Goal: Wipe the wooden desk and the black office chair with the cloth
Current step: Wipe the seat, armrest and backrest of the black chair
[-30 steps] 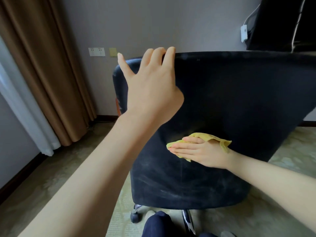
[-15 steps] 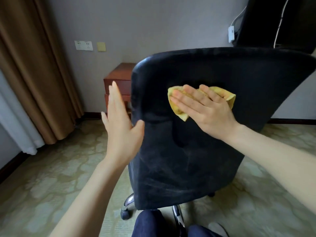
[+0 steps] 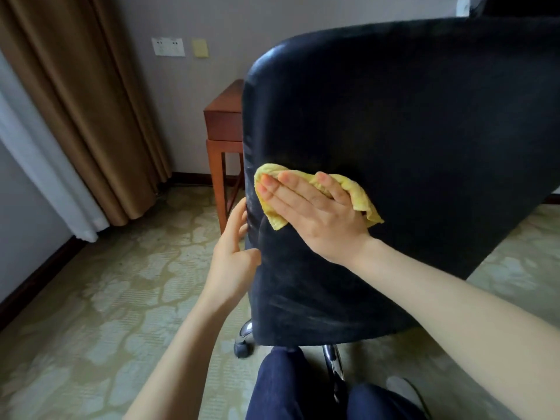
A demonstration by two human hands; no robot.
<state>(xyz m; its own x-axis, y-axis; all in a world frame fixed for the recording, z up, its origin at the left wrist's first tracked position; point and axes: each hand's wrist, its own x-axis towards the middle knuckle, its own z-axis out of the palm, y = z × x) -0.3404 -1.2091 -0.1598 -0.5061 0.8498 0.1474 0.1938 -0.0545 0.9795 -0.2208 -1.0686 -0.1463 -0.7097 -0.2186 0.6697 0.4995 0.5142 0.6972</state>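
Note:
The black office chair [image 3: 409, 122] fills the middle and right of the view, its back turned toward me, with smear marks low on it. My right hand [image 3: 315, 213] lies flat on the chair back near its left edge and presses the yellow cloth [image 3: 360, 195] against it. The cloth shows above and beside the fingers. My left hand [image 3: 235, 253] grips the chair back's left edge, fingers curled behind it and thumb on the near side. A corner of the wooden desk [image 3: 225, 116] shows behind the chair's left edge.
Brown curtains [image 3: 81, 101] and a white sheer curtain hang at the left. A wall with sockets [image 3: 168, 47] is behind. Patterned carpet [image 3: 121, 283] covers the floor. The chair's caster [image 3: 242, 348] and chrome base, and my knees in dark trousers [image 3: 278, 386], are at the bottom.
My left hand came off the chair's top, swung down and took hold of the left edge. My right hand moved the cloth up, then back down toward that edge. The chair back turned.

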